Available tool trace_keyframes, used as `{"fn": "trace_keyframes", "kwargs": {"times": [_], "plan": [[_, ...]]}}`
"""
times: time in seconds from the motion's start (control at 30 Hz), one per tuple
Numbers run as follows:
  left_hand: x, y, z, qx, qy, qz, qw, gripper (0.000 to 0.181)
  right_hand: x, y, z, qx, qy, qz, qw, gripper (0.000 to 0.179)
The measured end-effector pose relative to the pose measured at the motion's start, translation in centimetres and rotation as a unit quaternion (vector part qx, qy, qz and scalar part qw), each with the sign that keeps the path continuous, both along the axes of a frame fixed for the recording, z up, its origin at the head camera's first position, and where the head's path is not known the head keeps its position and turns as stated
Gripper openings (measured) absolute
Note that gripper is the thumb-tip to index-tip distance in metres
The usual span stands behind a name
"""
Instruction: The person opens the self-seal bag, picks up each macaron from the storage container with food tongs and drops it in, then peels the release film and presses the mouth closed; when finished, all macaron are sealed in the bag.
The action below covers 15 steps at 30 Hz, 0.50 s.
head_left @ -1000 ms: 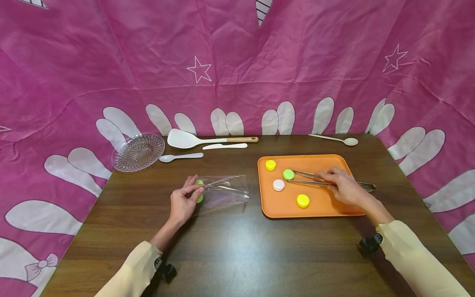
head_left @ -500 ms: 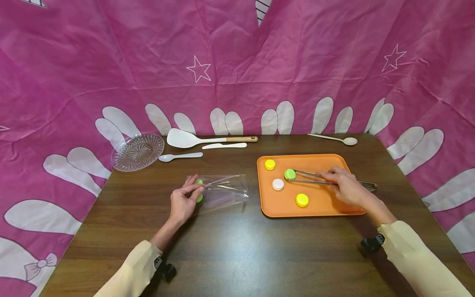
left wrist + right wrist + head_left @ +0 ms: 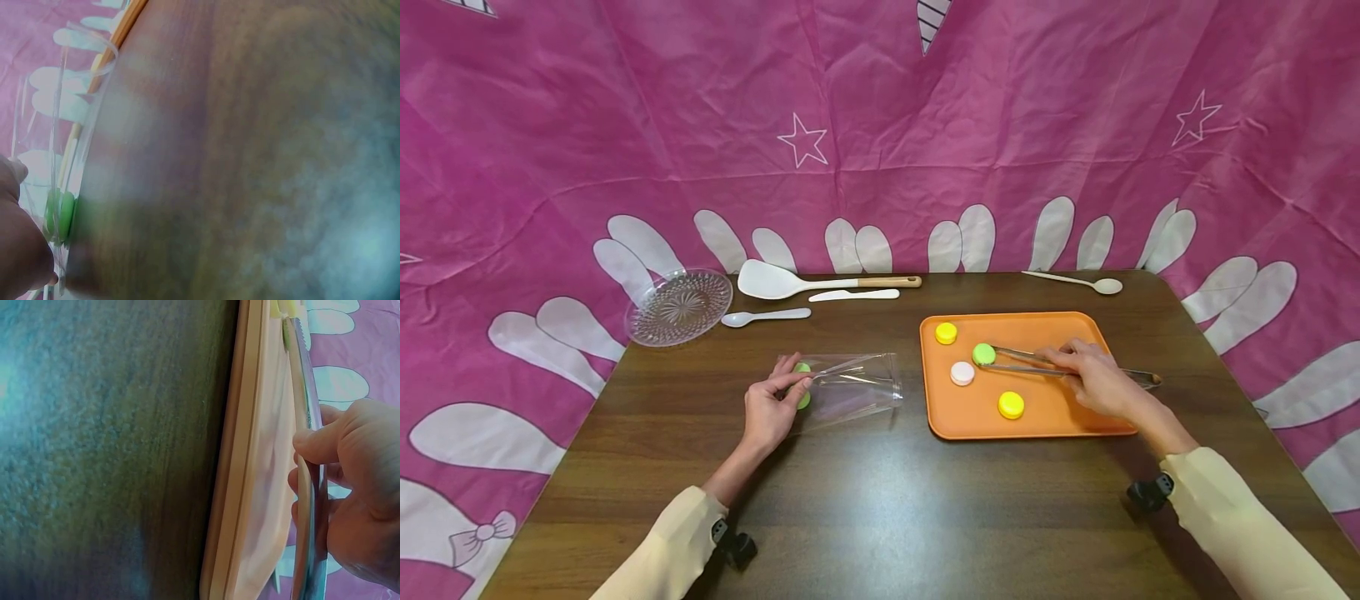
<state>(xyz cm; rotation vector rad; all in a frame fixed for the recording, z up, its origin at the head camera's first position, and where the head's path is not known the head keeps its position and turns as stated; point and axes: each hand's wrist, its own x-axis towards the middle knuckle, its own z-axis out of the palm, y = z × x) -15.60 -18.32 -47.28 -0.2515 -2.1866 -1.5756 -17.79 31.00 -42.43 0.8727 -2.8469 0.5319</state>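
Currently the left hand (image 3: pixel 772 407) pinches a clear bag (image 3: pixel 857 398); the right hand (image 3: pixel 1092 379) curls round metal tongs (image 3: pixel 1026 368), a green macaron (image 3: pixel 983 354) at their tips, left of that hand, over an orange tray (image 3: pixel 1060 417)

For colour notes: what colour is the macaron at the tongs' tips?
The macaron is green, clearest in the head view.

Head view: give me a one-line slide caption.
Left hand pinches a clear bag; right hand holds metal tongs at a green macaron, orange tray beneath.
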Motion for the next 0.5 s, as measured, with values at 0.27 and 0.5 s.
{"fn": "trace_keyframes", "kwargs": {"times": [0.27,0.5], "plan": [[1.0,0.8,2.1,-0.004,0.001,0.001,1.0,0.007,0.1,0.2,-0.3,-0.004,-0.008,-0.004,0.9999,0.054],[-0.1,-0.1,-0.1,0.002,-0.003,0.0,1.0,0.007,0.2,0.4,-0.6,-0.003,0.007,-0.006,1.0,0.049]]}}
